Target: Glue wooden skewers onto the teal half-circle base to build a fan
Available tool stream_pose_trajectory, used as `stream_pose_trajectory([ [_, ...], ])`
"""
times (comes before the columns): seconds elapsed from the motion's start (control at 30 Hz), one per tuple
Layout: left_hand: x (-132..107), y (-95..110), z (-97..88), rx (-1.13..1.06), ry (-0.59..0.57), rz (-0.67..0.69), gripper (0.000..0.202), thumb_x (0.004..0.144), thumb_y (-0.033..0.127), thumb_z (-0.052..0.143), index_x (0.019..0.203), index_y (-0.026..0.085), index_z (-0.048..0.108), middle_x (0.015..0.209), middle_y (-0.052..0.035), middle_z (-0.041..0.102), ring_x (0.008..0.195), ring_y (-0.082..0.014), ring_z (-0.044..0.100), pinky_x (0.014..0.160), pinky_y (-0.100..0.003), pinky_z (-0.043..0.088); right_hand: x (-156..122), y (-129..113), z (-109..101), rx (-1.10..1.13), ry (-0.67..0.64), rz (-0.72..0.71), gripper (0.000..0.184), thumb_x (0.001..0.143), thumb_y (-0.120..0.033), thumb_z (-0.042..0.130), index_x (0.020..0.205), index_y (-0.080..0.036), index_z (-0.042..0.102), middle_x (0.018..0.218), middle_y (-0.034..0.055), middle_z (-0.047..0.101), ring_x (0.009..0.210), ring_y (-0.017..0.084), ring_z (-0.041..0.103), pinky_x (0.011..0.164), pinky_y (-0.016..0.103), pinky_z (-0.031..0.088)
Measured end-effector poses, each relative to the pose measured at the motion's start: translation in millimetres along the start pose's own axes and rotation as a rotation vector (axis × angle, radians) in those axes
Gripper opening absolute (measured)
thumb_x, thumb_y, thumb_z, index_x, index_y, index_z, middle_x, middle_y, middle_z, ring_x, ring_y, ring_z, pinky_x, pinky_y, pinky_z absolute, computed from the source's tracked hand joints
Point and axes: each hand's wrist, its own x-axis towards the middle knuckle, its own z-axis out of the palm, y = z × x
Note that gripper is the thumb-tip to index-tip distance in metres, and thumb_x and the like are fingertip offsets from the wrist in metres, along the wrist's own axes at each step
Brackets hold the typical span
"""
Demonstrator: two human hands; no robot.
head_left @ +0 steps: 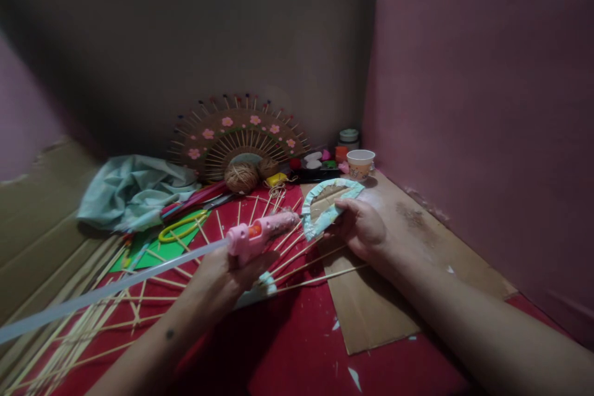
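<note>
My left hand [241, 269] is wrapped round a pink glue gun [253, 238]. A long translucent glue stick [116, 286] runs out of its back to the left. In my right hand [362, 229] is a half-round cardboard piece [325, 198] with light blue fabric folded over its rim. The gun's nozzle points at the left side of this piece; whether they touch, I cannot tell. Below my hands, thin wooden sticks [297, 272] fan out from a pale blue base [255, 296], which my left hand partly hides.
A finished-looking stick fan [241, 124] with pink flowers leans on the back wall. Twine balls [241, 177], a paper cup [360, 164] and crumpled blue fabric [139, 192] stand before it. Yellow-handled scissors [183, 226] lie on green paper [153, 253]. Cardboard [371, 309] covers the right side.
</note>
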Motion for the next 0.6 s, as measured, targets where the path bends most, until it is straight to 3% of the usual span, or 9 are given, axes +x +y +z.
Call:
stream_pose_trajectory([
  [0.27,-1.5,0.4,1.3,0.003,0.019,0.008,0.045,0.085,0.034,0.059,0.129,0.025,0.058,0.136,-0.0063,0.055,0.131,-0.0308,0.043,0.112,-0.043,0.029,1.1,0.9,-0.6,-0.016,-0.023,0.002,0.010,0.065,-0.025,0.058,0.072,-0.017,0.057,0.055,0.0000,0.055,0.049,0.017,0.054,0.045,0.031,0.045],
  [0.43,-2.0,-0.4,1.7,-0.013,0.035,-0.006,0.047,0.085,0.035,0.058,0.130,0.022,0.057,0.136,-0.0062,0.055,0.126,-0.0286,0.048,0.111,-0.036,0.032,1.5,1.3,-0.7,-0.024,-0.011,0.005,0.012,0.065,-0.025,0.058,0.074,-0.017,0.057,0.054,0.0007,0.056,0.049,0.019,0.055,0.045,0.032,0.046],
  [0.53,-1.9,-1.3,3.0,-0.039,0.051,-0.082,0.052,0.083,0.038,0.059,0.133,0.023,0.054,0.134,-0.0070,0.057,0.098,-0.0266,0.064,0.088,-0.035,0.053,1.5,1.5,-0.8,-0.028,-0.004,0.008,0.013,0.065,-0.024,0.057,0.075,-0.017,0.057,0.055,0.0012,0.056,0.049,0.018,0.055,0.044,0.031,0.045],
  [0.6,-1.5,-0.9,3.5,-0.047,0.058,-0.113,0.056,0.082,0.038,0.060,0.135,0.023,0.052,0.130,-0.0074,0.060,0.085,-0.0249,0.067,0.074,-0.033,0.056,1.4,1.5,-0.8,-0.028,-0.004,0.011,0.012,0.066,-0.024,0.057,0.074,-0.016,0.057,0.055,0.0009,0.055,0.048,0.017,0.054,0.043,0.031,0.044],
])
